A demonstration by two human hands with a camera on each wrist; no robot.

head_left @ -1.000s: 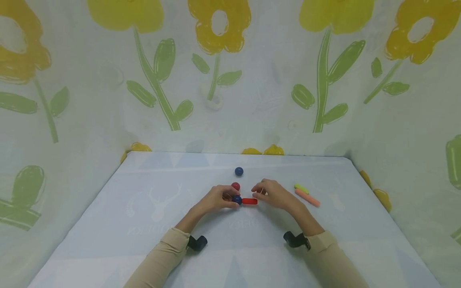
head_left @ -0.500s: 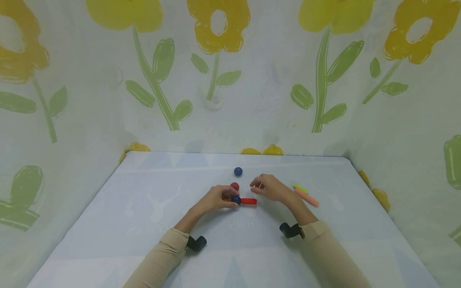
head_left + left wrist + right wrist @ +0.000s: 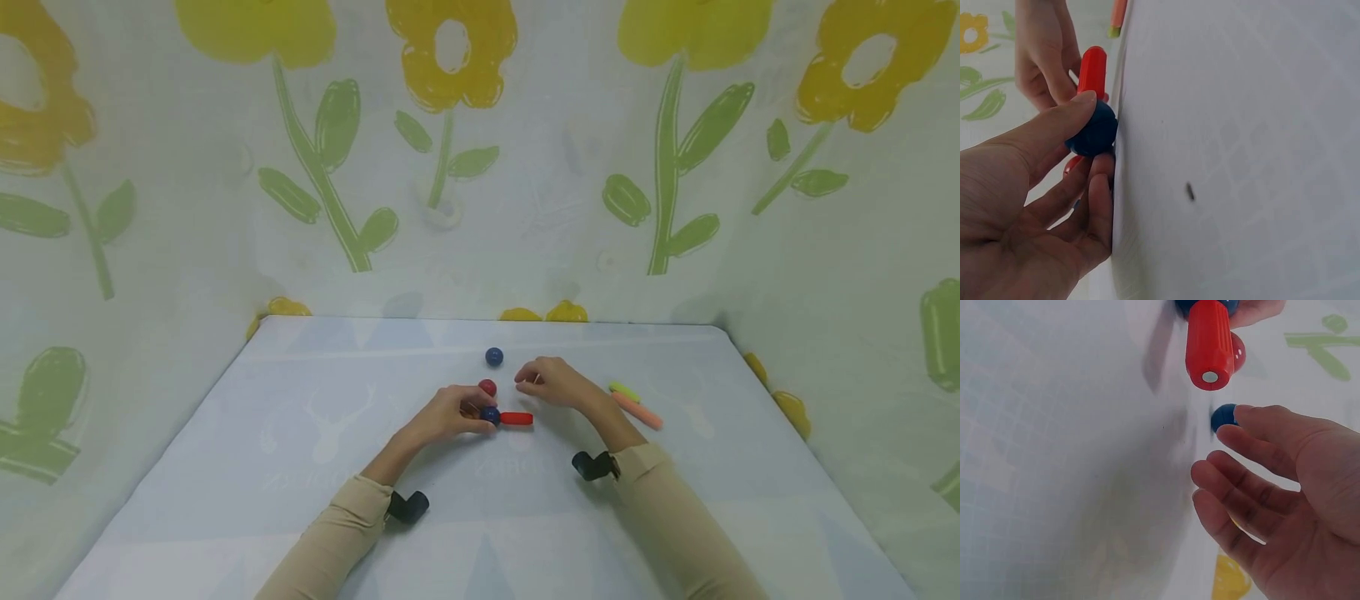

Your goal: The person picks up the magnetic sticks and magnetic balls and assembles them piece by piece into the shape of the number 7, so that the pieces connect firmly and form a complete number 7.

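Observation:
In the head view my left hand (image 3: pixel 448 412) pinches a blue ball (image 3: pixel 490 416) between thumb and fingers. A short red rod (image 3: pixel 517 419) sticks out from the ball toward the right, its near end against it. The right wrist view shows a silver disc (image 3: pixel 1210 377) in the rod's free end. Behind the held ball is a red ball (image 3: pixel 488 387), partly covered by my left fingers in the left wrist view. My right hand (image 3: pixel 558 385) hovers beyond the rod with loosely bent fingers, holding nothing. A second blue ball (image 3: pixel 494 357) lies farther back, to its left.
To the right of my right hand, an orange rod (image 3: pixel 637 411) and a yellow-green rod (image 3: pixel 624 391) lie side by side on the pale table (image 3: pixel 315 467). A flower-patterned curtain (image 3: pixel 525 208) surrounds the table's back and sides.
My right hand has moved away from the red rod's free end, backward and slightly left, toward the far blue ball. My left hand keeps its hold on the blue ball.

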